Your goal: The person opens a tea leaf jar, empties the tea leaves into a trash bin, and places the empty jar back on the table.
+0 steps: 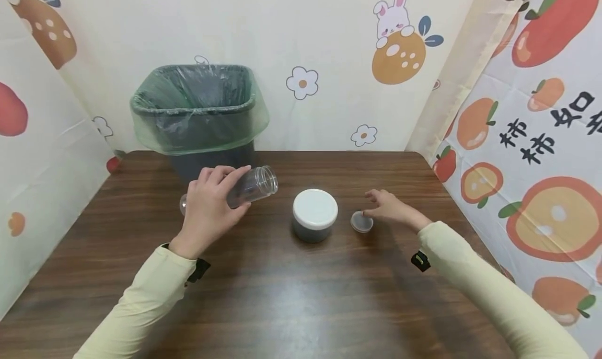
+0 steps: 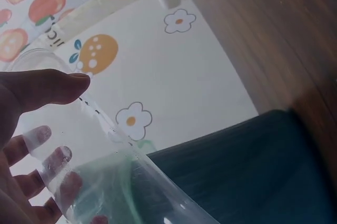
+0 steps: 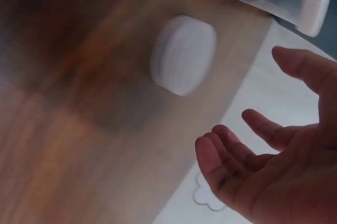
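Note:
My left hand (image 1: 207, 207) grips a clear bottle (image 1: 249, 186), which lies tipped nearly level with its uncovered mouth toward the right. In the left wrist view, the thumb and fingers wrap the see-through wall of the bottle (image 2: 110, 129). A small round cap (image 1: 362, 221) lies on the table at the right. My right hand (image 1: 391, 209) hovers close by it, fingers loosely bent and holding nothing. The right wrist view has the cap (image 3: 184, 56) apart from the fingertips of that hand (image 3: 279, 155). Between both hands stands a grey jar with a white lid (image 1: 315, 207).
Behind the left hand, a dark bin (image 1: 202, 129) lined with a green plastic bag stands at the back left. Printed cloth walls (image 1: 329, 45) rise behind and at both sides of the brown wooden table (image 1: 305, 301).

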Action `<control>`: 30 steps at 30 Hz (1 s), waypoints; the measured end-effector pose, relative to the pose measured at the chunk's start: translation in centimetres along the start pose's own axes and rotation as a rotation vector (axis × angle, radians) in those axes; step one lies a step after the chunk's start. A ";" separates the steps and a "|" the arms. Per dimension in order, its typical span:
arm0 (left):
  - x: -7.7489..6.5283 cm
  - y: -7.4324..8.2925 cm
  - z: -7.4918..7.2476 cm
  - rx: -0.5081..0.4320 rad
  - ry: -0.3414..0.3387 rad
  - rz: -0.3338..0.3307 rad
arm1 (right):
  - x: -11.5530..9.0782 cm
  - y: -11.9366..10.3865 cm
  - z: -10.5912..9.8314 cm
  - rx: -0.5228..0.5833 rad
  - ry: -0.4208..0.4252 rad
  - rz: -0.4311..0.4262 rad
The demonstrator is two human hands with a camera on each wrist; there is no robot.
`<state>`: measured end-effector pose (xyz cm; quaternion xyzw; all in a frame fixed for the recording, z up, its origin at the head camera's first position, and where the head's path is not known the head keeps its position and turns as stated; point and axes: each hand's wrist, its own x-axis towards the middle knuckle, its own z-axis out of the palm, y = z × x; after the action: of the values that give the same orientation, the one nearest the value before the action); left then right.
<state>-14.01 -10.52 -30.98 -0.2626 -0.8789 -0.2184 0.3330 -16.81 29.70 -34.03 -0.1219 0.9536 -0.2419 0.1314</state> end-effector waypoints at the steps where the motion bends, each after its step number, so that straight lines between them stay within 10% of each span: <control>1: 0.0 0.0 0.1 -0.004 -0.001 -0.003 | 0.0 0.2 0.4 -0.008 -0.005 -0.002; 18: -0.2 0.9 1.9 -0.042 -0.071 -0.006 | 1.0 2.1 4.3 -0.078 0.004 0.035; 30: -0.4 1.0 2.4 -0.048 -0.099 -0.008 | 1.0 0.0 1.9 -0.003 0.149 -0.084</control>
<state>-14.31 -8.53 -32.69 -0.2773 -0.8900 -0.2273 0.2818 -17.16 28.62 -35.83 -0.1436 0.9552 -0.2541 0.0496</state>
